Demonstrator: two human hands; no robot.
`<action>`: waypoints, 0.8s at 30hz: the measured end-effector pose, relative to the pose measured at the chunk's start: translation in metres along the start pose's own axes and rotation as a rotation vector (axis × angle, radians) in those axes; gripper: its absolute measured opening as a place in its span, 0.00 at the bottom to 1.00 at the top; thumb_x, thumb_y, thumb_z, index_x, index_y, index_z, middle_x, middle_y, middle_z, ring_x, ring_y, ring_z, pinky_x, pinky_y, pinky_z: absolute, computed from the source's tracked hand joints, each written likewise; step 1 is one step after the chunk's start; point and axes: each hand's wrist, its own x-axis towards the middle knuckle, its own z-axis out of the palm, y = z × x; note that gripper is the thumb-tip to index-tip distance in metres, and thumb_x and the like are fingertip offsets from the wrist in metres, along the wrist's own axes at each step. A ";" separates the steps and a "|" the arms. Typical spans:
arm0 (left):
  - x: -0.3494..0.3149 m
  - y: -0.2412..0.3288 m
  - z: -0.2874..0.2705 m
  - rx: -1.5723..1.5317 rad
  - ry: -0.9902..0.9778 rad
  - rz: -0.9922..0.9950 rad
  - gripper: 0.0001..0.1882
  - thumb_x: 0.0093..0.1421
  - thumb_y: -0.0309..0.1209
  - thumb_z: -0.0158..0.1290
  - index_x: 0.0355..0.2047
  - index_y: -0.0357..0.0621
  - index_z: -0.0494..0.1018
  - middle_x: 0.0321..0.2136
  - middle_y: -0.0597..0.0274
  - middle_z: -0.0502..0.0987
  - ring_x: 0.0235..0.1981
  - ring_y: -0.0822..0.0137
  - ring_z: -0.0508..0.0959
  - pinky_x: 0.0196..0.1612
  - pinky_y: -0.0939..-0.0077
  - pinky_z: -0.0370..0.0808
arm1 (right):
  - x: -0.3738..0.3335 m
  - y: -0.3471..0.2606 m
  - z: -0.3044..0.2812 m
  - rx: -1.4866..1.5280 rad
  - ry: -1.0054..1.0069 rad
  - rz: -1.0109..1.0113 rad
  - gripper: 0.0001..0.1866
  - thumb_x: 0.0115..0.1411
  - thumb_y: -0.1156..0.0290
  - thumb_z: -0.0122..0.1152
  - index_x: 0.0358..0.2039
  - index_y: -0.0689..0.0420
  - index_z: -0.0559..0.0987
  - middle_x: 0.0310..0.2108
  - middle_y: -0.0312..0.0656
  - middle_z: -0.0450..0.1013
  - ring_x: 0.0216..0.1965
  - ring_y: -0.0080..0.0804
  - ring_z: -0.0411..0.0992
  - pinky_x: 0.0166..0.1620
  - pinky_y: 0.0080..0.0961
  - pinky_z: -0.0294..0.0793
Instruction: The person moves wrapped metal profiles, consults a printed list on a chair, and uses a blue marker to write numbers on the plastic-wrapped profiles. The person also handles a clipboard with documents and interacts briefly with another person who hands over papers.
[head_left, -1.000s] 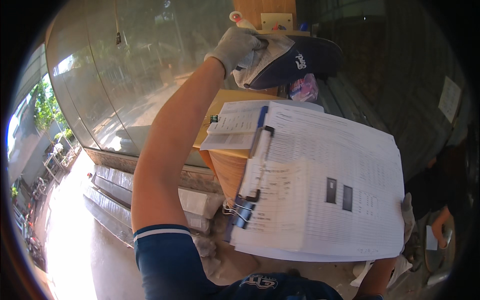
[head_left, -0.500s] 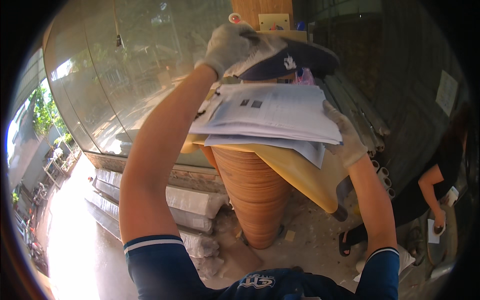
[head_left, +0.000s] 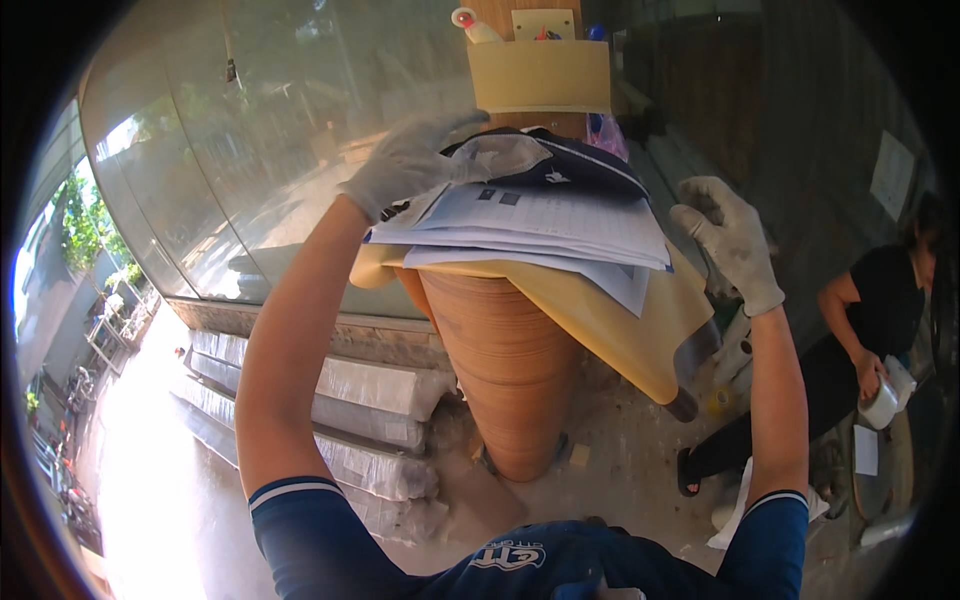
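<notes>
Both my hands wear pale work gloves. My left hand (head_left: 405, 165) is open, fingers stretched out beside a dark navy fabric item (head_left: 590, 170) with a pale see-through part and a small white emblem; its exact kind is unclear. That item lies over the far edge of a stack of printed papers (head_left: 530, 222). My right hand (head_left: 730, 235) is raised off the stack's right side, fingers curved and apart, holding nothing. Under the papers, a tan sheet (head_left: 610, 320) drapes over a tall upright roll of brown wood-patterned material (head_left: 505, 360).
Long plastic-wrapped packs (head_left: 365, 395) are stacked on the floor at left, below a glossy panel wall (head_left: 260, 190). A tan holder (head_left: 540, 75) is fixed to the post behind. At right, a person in black (head_left: 880, 295) holds a white roll (head_left: 879, 405).
The navy item has come down from my raised left hand onto the papers, and that hand has opened. My right hand has let go of the papers' edge and lifted away.
</notes>
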 end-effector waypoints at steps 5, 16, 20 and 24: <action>-0.087 -0.001 -0.012 -0.255 0.393 0.000 0.33 0.53 0.38 0.67 0.57 0.39 0.71 0.55 0.51 0.74 0.58 0.60 0.72 0.60 0.66 0.68 | -0.044 0.009 -0.020 -0.009 0.074 -0.160 0.12 0.62 0.69 0.62 0.43 0.62 0.79 0.38 0.39 0.78 0.39 0.24 0.75 0.45 0.21 0.73; -0.527 -0.002 0.245 -0.394 -0.404 -1.147 0.18 0.56 0.39 0.59 0.44 0.44 0.80 0.36 0.55 0.82 0.37 0.64 0.81 0.43 0.71 0.75 | -0.132 -0.073 -0.030 0.485 -0.580 -0.554 0.08 0.62 0.71 0.50 0.35 0.61 0.76 0.33 0.42 0.75 0.31 0.32 0.72 0.36 0.25 0.70; -0.681 0.051 0.271 -0.462 -0.544 -1.539 0.19 0.54 0.43 0.62 0.42 0.46 0.82 0.35 0.59 0.82 0.29 0.66 0.80 0.34 0.70 0.77 | -0.144 -0.150 0.006 0.640 -0.718 -0.584 0.07 0.58 0.68 0.52 0.28 0.57 0.75 0.29 0.39 0.74 0.27 0.30 0.72 0.31 0.24 0.69; -0.752 0.098 0.252 -0.636 -0.317 -2.091 0.19 0.57 0.42 0.61 0.44 0.44 0.81 0.36 0.63 0.81 0.26 0.67 0.78 0.28 0.71 0.75 | -0.147 -0.194 0.019 0.709 -0.796 -0.589 0.08 0.54 0.65 0.55 0.22 0.54 0.74 0.25 0.36 0.74 0.24 0.29 0.72 0.26 0.23 0.68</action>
